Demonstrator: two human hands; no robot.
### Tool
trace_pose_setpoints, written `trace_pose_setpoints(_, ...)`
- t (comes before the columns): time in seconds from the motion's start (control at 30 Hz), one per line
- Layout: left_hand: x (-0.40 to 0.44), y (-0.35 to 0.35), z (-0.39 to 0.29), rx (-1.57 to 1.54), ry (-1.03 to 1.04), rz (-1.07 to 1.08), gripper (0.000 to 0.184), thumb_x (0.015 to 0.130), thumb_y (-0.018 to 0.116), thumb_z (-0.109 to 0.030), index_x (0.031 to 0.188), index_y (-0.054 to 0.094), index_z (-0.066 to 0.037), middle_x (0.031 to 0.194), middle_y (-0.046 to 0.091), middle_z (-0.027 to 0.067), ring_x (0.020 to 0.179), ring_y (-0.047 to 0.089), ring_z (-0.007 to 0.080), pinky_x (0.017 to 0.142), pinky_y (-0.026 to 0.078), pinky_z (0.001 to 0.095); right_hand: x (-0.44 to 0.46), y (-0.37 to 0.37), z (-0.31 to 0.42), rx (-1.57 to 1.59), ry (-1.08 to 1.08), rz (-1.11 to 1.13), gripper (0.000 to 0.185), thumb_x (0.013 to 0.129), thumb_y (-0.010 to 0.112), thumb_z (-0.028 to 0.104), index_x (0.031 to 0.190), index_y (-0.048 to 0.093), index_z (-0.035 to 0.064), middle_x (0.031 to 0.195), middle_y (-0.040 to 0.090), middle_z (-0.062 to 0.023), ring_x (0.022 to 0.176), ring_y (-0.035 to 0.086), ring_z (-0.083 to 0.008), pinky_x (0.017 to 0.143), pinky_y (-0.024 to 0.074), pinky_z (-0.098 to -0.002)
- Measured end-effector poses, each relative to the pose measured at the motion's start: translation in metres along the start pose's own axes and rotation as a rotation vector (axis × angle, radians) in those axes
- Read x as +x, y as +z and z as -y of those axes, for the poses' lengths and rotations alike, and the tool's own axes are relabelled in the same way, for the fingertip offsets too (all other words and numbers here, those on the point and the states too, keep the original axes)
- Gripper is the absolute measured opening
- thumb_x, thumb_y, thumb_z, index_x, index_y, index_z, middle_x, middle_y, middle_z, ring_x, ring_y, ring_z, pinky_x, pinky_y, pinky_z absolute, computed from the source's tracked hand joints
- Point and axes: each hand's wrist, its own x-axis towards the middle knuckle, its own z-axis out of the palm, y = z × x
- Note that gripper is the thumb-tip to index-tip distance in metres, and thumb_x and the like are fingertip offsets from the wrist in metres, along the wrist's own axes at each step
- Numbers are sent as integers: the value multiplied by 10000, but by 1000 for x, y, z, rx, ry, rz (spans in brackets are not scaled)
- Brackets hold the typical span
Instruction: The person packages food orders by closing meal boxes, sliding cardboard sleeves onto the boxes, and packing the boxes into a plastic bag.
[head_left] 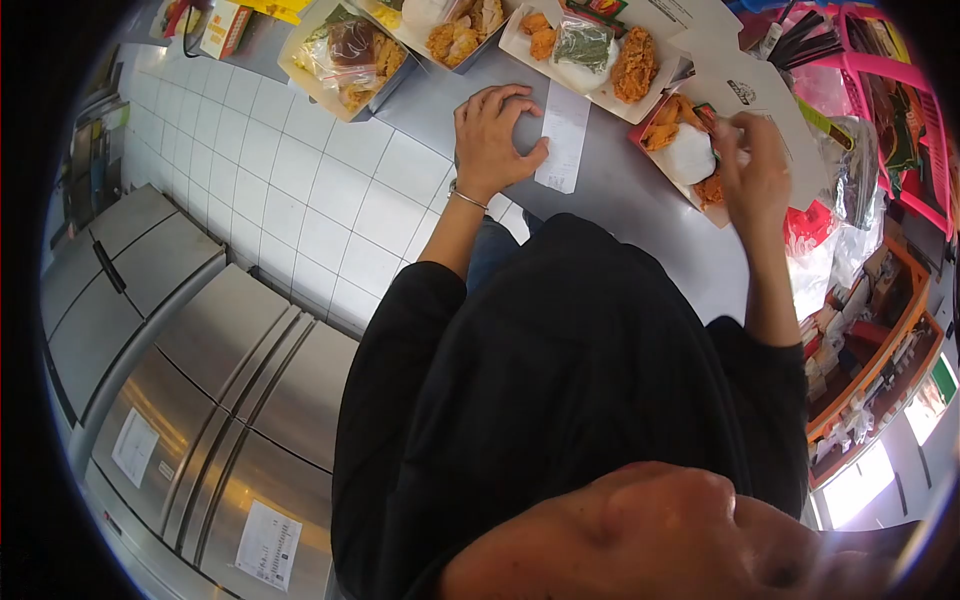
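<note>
Resting on the near edge of the bench (655, 190), the left hand (490, 135) is spread wide with fingers curved, holding nothing, its thumb by a printed paper slip (565, 150). From where I stand, the right hand (757, 165) dips its bent fingers into an open box (745, 65) toward the bench's right end; I can't tell whether they grip the small packet (704, 114) beside them. In that box sit a white mound of rice (688, 155) and fried chicken (708, 190). Farther in from the near edge, a second box (600, 97) holds rice and chicken too. A pink basket (940, 150) crowds the bench's right end, and white floor tiles (340, 170) show past the left hand.
</note>
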Motion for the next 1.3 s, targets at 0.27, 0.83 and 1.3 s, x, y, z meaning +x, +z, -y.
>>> trace_pose_setpoints(0.27,-1,3,1,27,10,-5,351,669,771,-279,987,645,-201,1257,616,-36,1211,496,252,1024,324,427,-83,21,12,175,-70,164,143,897,688,125,1008,644,46,944,618,-124,936,591,-328,841,464,-432)
trace_pose_setpoints(0.83,-3,4,-4,131,168,71,535,776,724,-354,1291,624,-247,1369,527,83,1297,447,316,1078,290,481,-200,46,-89,172,837,-206,209,925,631,88,1122,610,22,964,621,-111,737,582,-199,648,473,-323)
trace_pose_setpoints(1.3,-8,5,-11,230,219,123,522,813,694,-381,1327,642,-299,1432,509,87,1360,386,326,1138,231,480,-135,64,-71,558,786,-329,390,982,583,207,1304,583,-13,1124,672,-196,870,666,-274,791,526,-372)
